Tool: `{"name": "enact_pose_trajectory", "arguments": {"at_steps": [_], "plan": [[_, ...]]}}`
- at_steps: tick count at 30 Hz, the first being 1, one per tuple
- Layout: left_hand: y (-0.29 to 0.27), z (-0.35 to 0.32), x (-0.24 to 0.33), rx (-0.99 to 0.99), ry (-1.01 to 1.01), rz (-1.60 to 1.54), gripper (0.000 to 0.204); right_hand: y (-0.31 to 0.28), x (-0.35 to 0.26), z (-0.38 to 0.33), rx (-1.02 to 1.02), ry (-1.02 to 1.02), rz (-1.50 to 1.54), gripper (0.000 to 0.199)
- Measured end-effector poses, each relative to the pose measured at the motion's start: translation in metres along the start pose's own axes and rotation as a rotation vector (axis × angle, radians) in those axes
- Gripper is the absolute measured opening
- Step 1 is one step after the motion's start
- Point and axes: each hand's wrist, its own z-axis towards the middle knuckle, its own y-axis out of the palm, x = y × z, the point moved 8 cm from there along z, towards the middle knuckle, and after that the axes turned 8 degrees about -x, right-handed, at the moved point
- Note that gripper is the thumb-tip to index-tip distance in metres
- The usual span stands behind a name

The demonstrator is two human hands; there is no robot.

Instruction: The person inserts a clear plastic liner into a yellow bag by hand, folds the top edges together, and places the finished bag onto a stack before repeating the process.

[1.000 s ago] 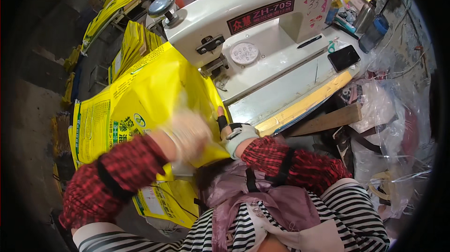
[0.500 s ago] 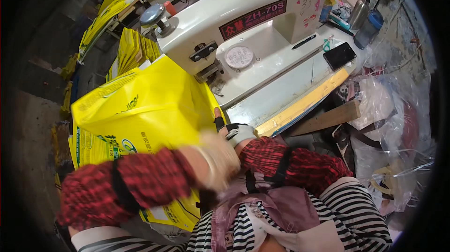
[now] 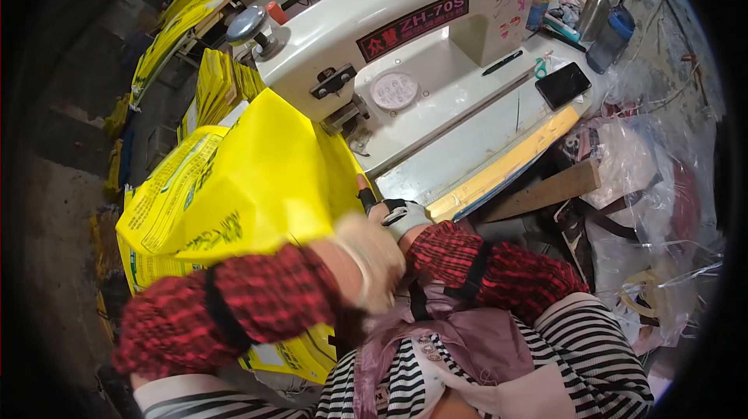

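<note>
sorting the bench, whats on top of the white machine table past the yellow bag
On the white machine table lie a black phone and a black pen. The yellow bag covers its near-left part.

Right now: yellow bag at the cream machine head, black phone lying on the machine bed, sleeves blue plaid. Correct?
Not quite. The head view shows red plaid sleeves, not blue. The yellow bag is at the cream machine head, and the black phone lies on the machine bed.

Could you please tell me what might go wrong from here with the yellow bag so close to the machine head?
The yellow printed plastic bag lies bunched under the cream machine head, so it could feed crooked. The gloved right hand sits near that head and might get caught. The left hand is blurred.
</note>
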Motion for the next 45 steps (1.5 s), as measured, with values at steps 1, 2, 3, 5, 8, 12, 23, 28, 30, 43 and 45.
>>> {"name": "enact_pose_trajectory", "arguments": {"at_steps": [1,2,3,5,8,12,23,28,30,43,45], "plan": [[-0.025,-0.023,-0.023,0.114,-0.108,0.032,0.033,-0.008,-0.004,-0.002,0.106,-0.071,-0.018,0.042],[-0.041,-0.042,-0.046,0.083,-0.206,0.108,0.031,-0.011,-0.003,0.001,0.116,-0.035,0.065,0.060],[-0.055,-0.056,-0.059,0.118,-0.304,0.197,0.030,-0.015,-0.004,0.005,0.115,-0.024,0.151,0.070],[-0.053,-0.060,-0.054,0.044,-0.294,0.289,0.027,-0.018,0.011,0.012,0.054,0.220,0.431,0.078],[-0.035,-0.037,-0.021,0.056,-0.182,0.336,0.023,-0.039,-0.023,0.035,0.010,0.126,0.097,0.075],[-0.025,-0.041,-0.009,0.097,-0.047,0.110,0.019,-0.052,-0.013,0.037,-0.030,0.325,0.314,0.076],[0.008,0.022,0.063,0.288,0.207,0.027,0.021,-0.030,-0.023,-0.014,-0.023,0.079,0.142,0.053],[-0.009,-0.032,-0.006,0.188,0.101,0.009,0.024,-0.016,-0.011,0.014,0.033,-0.009,0.292,0.073],[-0.011,-0.053,-0.036,0.197,-0.031,-0.030,0.026,-0.014,-0.001,0.033,-0.044,0.154,0.198,0.067],[0.036,0.015,0.018,0.623,0.259,-0.058,0.029,-0.014,-0.008,-0.009,0.192,-0.143,0.422,0.068],[0.002,-0.025,-0.017,0.800,0.315,-0.118,0.047,0.010,-0.015,-0.017,-0.139,-0.154,0.159,0.065]]}}
